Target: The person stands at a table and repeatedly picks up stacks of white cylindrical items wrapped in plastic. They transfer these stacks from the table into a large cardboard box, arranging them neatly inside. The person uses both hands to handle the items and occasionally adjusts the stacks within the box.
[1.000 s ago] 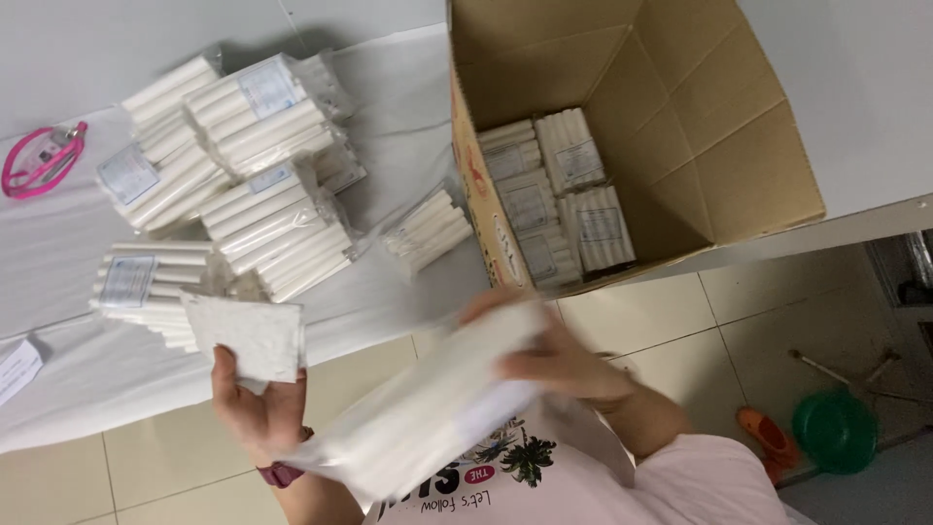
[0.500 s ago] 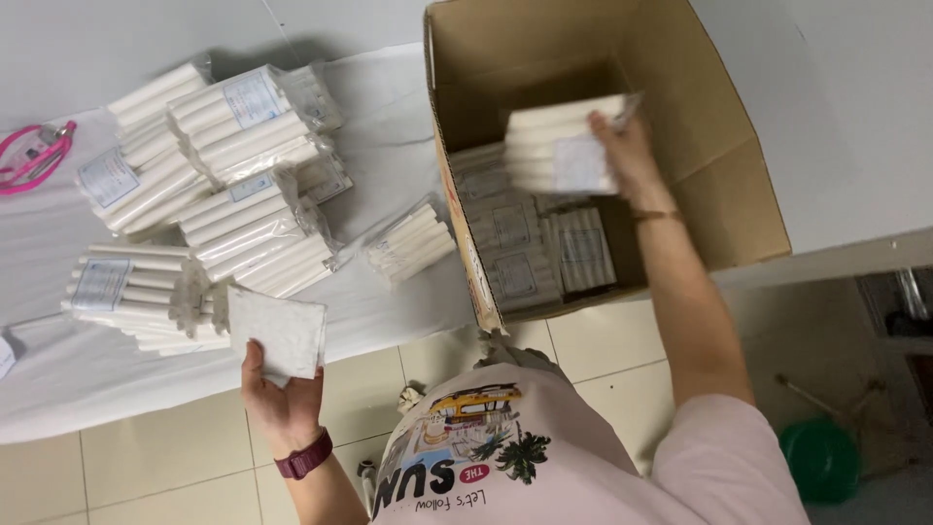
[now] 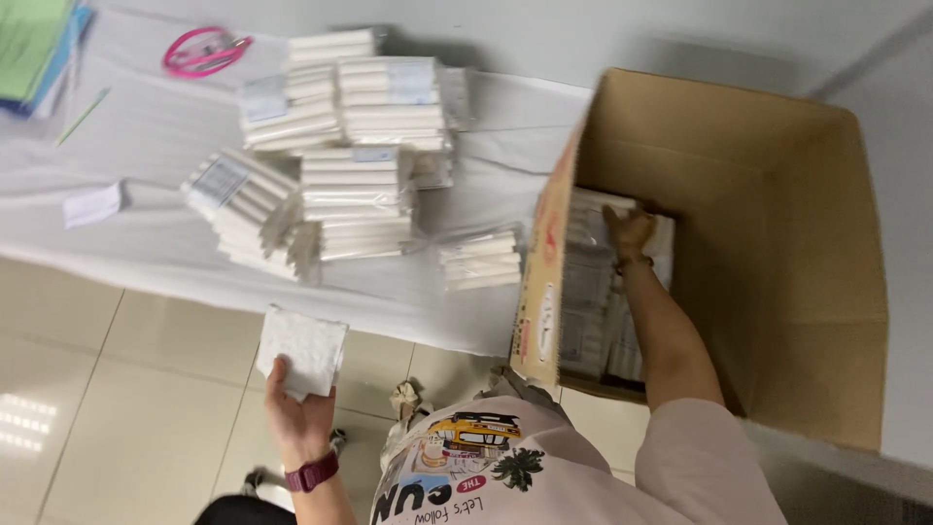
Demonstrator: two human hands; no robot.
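Packs (image 3: 595, 292) of white wrapped goods are stacked inside the cardboard box (image 3: 807, 292), and the top one is pressed by the right hand (image 3: 630, 231), its fingers spread flat on it. A white pad (image 3: 302, 350) is held out over the tiled floor (image 3: 117, 389) by the left hand (image 3: 296, 413), fingers clamped on its lower edge. More bundles (image 3: 350, 156) are piled on the white-covered counter (image 3: 146, 204) beside the box.

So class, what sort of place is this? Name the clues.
Probably a packing or stockroom area: wrapped white packs stacked on a cloth-covered table, a cardboard box being filled, and a tiled floor.
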